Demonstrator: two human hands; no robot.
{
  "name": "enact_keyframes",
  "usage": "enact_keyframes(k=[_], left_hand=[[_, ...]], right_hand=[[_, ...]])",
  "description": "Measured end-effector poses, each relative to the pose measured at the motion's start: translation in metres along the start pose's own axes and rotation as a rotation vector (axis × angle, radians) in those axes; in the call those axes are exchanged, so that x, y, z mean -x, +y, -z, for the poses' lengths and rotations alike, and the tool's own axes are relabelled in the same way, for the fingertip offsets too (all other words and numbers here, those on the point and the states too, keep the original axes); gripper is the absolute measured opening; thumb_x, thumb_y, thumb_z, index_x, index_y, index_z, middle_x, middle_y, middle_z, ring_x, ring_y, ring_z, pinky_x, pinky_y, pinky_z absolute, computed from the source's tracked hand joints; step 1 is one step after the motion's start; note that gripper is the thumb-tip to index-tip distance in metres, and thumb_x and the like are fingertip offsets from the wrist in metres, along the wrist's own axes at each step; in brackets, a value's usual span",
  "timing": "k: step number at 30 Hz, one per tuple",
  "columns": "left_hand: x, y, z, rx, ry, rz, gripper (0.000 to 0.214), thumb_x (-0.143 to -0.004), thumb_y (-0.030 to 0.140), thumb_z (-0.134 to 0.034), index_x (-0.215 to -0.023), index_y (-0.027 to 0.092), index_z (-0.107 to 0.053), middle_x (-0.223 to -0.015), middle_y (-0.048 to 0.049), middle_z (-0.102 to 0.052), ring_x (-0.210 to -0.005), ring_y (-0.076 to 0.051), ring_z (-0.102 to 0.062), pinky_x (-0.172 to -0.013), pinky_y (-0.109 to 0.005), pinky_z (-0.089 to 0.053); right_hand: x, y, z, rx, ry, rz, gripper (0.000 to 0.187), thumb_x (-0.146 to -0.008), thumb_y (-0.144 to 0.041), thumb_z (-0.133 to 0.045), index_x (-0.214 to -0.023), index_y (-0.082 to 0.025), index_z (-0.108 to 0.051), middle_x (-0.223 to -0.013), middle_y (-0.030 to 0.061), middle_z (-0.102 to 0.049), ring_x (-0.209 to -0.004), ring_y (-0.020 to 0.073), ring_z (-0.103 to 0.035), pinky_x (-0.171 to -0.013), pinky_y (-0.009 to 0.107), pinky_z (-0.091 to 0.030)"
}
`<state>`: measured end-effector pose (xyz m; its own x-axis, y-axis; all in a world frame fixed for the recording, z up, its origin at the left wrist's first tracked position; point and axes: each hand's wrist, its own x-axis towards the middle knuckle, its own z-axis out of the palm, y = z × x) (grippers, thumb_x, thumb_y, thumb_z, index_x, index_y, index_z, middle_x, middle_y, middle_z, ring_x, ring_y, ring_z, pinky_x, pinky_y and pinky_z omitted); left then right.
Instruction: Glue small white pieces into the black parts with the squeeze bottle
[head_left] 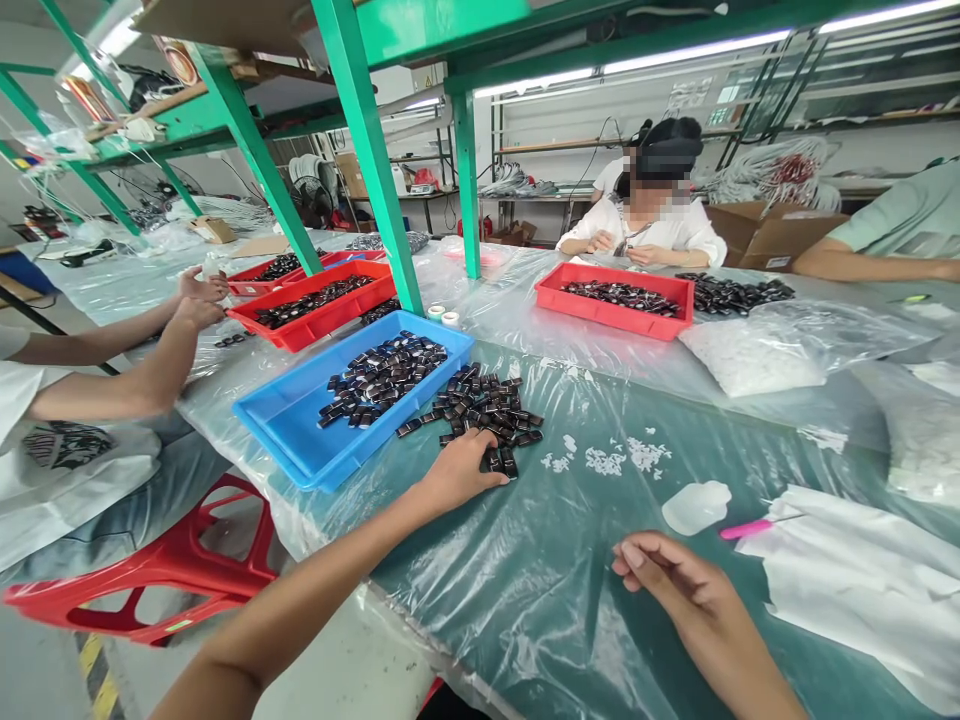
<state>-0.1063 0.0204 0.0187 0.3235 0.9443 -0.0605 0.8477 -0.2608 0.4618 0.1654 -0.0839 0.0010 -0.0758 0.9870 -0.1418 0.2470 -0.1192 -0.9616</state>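
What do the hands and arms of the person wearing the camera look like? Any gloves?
No gloves! The left hand and right hand are bare, each with slim fingers. The left forearm and right forearm are bare too: I see no sleeves, watch or bracelet.

Left hand [459, 472] on the black plastic pieces [486, 402] heaped just beside the blue tray [289, 425], right hand [679, 580] well off from that tray.
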Motion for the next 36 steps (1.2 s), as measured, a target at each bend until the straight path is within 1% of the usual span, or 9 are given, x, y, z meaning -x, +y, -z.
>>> enact_keyframes(k=[7, 15, 19, 23, 26, 28, 30, 32, 36], left_hand=[[0.009, 0.003, -0.003, 0.2, 0.005, -0.126, 0.036, -0.079, 0.028, -0.059, -0.113, 0.025, -0.047, -0.102, -0.004, -0.048, -0.077, -0.016, -0.052, -0.066, -0.027, -0.042], [0.011, 0.008, -0.001, 0.285, -0.024, -0.156, 0.038, -0.079, 0.024, -0.06, -0.117, 0.024, -0.053, -0.094, -0.0045, -0.054, -0.075, -0.017, -0.052, -0.064, -0.026, -0.041], [0.009, 0.017, -0.002, 0.484, -0.082, -0.145, 0.046, -0.08, 0.024, -0.058, -0.125, 0.026, -0.049, -0.08, -0.0001, -0.053, -0.065, -0.013, -0.05, -0.057, -0.023, -0.037], [0.0, 0.031, -0.007, 0.813, -0.194, -0.158, 0.059, -0.074, 0.024, -0.065, -0.13, 0.021, -0.047, -0.085, -0.0014, -0.055, -0.062, -0.009, -0.05, -0.056, -0.022, -0.038], [-0.011, 0.045, -0.008, 1.055, -0.347, -0.113, 0.059, -0.072, 0.024, -0.069, -0.126, 0.016, -0.049, -0.088, -0.0057, -0.061, -0.062, -0.01, -0.054, -0.058, -0.024, -0.042], [-0.019, 0.055, -0.009, 1.188, -0.431, -0.064, 0.054, -0.071, 0.023, -0.07, -0.121, 0.016, -0.051, -0.091, -0.0085, -0.064, -0.061, -0.009, -0.055, -0.059, -0.024, -0.044], [-0.026, 0.065, -0.01, 1.308, -0.494, -0.02, 0.049, -0.07, 0.021, -0.07, -0.116, 0.016, -0.054, -0.095, -0.0101, -0.066, -0.06, -0.008, -0.056, -0.057, -0.022, -0.043], [-0.032, 0.074, -0.013, 1.428, -0.53, 0.014, 0.042, -0.072, 0.021, -0.068, -0.112, 0.016, -0.056, -0.094, -0.0105, -0.068, -0.058, -0.008, -0.057, -0.056, -0.02, -0.042], [-0.039, 0.082, -0.024, 1.636, -0.572, 0.053, 0.032, -0.077, 0.024, -0.06, -0.107, 0.014, -0.059, -0.09, -0.0111, -0.07, -0.058, -0.01, -0.06, -0.058, -0.02, -0.045]], right_hand=[[0.001, -0.001, 0.0, -0.004, -0.005, 0.001, 0.029, -0.078, -0.048, -0.057, -0.081, -0.021, -0.067, -0.081, 0.0051, -0.066, -0.075, 0.0185, -0.061, -0.07, 0.025, -0.05], [0.002, -0.003, -0.002, -0.02, 0.005, -0.016, 0.03, -0.079, -0.05, -0.056, -0.082, -0.022, -0.066, -0.081, 0.0038, -0.066, -0.075, 0.0173, -0.06, -0.07, 0.024, -0.048], [0.005, -0.007, -0.007, -0.035, 0.166, 0.036, 0.03, -0.077, -0.051, -0.057, -0.077, -0.022, -0.065, -0.074, 0.0028, -0.065, -0.068, 0.0171, -0.06, -0.064, 0.024, -0.048], [0.011, -0.009, -0.002, 0.102, 0.425, 0.155, 0.028, -0.076, -0.05, -0.059, -0.077, -0.023, -0.065, -0.069, 0.0025, -0.064, -0.064, 0.0179, -0.059, -0.063, 0.026, -0.046], [0.011, -0.009, 0.01, 0.223, 0.697, 0.293, 0.023, -0.078, -0.046, -0.058, -0.081, -0.024, -0.063, -0.078, 0.0048, -0.064, -0.073, 0.0208, -0.06, -0.073, 0.031, -0.045], [0.009, -0.01, 0.019, 0.204, 0.807, 0.356, 0.021, -0.083, -0.043, -0.053, -0.088, -0.025, -0.061, -0.09, 0.0062, -0.062, -0.086, 0.0226, -0.059, -0.084, 0.033, -0.042], [0.005, -0.012, 0.028, 0.146, 0.825, 0.336, 0.023, -0.086, -0.042, -0.047, -0.098, -0.026, -0.058, -0.103, 0.0071, -0.06, -0.098, 0.0234, -0.056, -0.092, 0.035, -0.038], [-0.001, -0.011, 0.036, 0.089, 0.808, 0.247, 0.028, -0.086, -0.044, -0.046, -0.106, -0.026, -0.056, -0.112, 0.007, -0.058, -0.103, 0.0241, -0.054, -0.095, 0.036, -0.037], [-0.013, -0.001, 0.046, -0.089, 0.71, 0.108, 0.04, -0.08, -0.046, -0.056, -0.115, -0.026, -0.054, -0.119, 0.0043, -0.056, -0.11, 0.0251, -0.051, -0.096, 0.04, -0.037]])
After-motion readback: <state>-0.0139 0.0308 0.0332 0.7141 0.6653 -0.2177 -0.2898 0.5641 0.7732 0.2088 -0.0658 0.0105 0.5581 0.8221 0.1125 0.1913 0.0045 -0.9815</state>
